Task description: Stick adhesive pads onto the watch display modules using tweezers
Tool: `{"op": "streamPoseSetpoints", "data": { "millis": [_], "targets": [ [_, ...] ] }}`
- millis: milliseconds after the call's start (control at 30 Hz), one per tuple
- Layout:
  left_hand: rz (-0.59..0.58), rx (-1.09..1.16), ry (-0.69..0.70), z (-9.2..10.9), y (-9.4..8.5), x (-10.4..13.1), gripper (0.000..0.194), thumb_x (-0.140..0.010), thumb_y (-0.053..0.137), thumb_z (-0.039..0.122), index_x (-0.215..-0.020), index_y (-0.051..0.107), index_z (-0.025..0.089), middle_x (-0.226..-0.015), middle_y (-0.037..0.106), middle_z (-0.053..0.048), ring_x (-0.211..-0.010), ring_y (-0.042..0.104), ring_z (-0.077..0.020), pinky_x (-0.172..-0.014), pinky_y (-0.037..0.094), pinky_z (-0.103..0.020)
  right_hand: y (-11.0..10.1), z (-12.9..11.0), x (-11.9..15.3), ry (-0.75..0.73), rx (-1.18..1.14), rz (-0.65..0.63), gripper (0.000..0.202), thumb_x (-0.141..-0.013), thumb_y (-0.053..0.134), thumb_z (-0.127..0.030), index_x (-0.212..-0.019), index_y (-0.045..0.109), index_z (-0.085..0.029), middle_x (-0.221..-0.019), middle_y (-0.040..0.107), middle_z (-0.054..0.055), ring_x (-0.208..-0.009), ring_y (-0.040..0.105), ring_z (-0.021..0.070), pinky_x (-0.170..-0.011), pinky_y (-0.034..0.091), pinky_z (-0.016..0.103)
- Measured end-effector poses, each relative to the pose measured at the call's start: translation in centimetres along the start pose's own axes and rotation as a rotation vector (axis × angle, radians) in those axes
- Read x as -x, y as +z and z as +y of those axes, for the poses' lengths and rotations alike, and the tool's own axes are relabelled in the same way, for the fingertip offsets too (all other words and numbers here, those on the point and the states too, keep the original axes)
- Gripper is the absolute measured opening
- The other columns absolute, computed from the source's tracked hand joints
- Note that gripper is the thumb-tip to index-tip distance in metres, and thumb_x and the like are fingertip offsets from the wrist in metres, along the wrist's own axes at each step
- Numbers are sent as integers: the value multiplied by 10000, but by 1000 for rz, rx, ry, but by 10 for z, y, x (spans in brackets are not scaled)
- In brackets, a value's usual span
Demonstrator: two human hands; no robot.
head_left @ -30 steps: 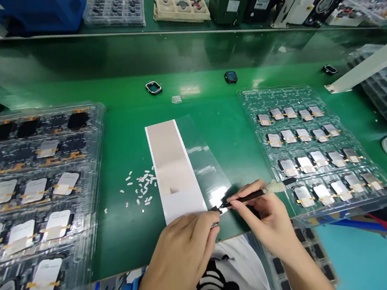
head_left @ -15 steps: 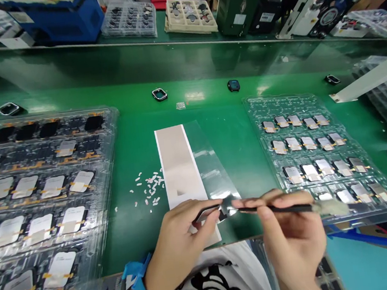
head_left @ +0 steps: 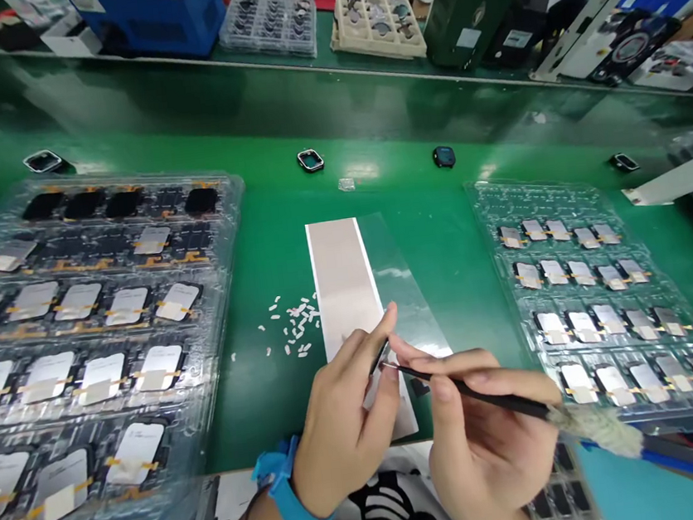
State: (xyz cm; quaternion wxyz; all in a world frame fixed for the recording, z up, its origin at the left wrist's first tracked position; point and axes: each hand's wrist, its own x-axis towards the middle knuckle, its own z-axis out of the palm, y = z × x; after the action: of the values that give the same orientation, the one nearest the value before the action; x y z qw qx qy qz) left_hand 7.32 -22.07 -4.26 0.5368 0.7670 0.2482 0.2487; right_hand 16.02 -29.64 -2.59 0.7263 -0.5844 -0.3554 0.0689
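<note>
My left hand, with a blue band at the wrist, pinches a small thin watch screen that is tilted on edge and mostly hidden by the fingers. In my right hand is a pair of slim black tweezers, gripped like a pen. Their pointed tip reaches the screen between my left fingers, and a pale fuzzy wrap covers the rear part. Both hands hover over a beige-and-white backing strip and a clear film sheet. Small white scraps lie left of the strip.
A large clear tray of screen modules stands at left, another tray at right. Watch cases line the back of the green bench. Behind them, a shelf carries a blue box, parts trays and a green box.
The camera view has shifted, so the bench appears further right. My left index finger has lifted and straightened. The tweezers now slant more, their tip at the screen in my left hand.
</note>
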Motion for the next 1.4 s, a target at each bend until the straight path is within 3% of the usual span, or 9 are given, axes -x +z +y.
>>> {"op": "streamPoseSetpoints", "data": {
  "millis": [467, 800, 1233, 1400],
  "targets": [
    [-16, -9, 29, -3, 0, 2, 532, -1044, 318, 251, -1575, 296, 274, -1024, 582, -65, -903, 590, -206, -806, 505, -332, 3, 6, 0, -31, 5, 30, 248, -918, 573, -24, -1017, 507, -242, -889, 713, 18, -909, 759, 199, -788, 695, 418],
    [-14, -56, 1, -1, 0, 0, 526, -1040, 309, 209, -1563, 313, 258, -985, 574, -46, -835, 580, -182, -738, 480, -314, -1, 7, 1, -50, 41, 29, 277, -901, 585, -24, -1036, 496, -249, -921, 700, 14, -874, 752, 186, -787, 693, 425],
    [-31, -43, 8, -3, -1, 0, 537, -1036, 290, 243, -1573, 295, 244, -996, 572, -59, -850, 599, -199, -776, 510, -344, -3, 9, 1, -65, 15, -31, 301, -893, 558, 19, -1044, 519, -238, -930, 714, 25, -946, 754, 200, -822, 689, 426],
    [7, -105, 3, 0, 0, -2, 464, -1037, 324, 221, -1486, 440, 217, -1007, 631, -65, -860, 634, -193, -759, 519, -319, -6, 8, -1, -25, -14, 16, 289, -884, 571, 10, -1032, 521, -232, -906, 716, 26, -881, 748, 193, -783, 692, 413]
  ]
}}
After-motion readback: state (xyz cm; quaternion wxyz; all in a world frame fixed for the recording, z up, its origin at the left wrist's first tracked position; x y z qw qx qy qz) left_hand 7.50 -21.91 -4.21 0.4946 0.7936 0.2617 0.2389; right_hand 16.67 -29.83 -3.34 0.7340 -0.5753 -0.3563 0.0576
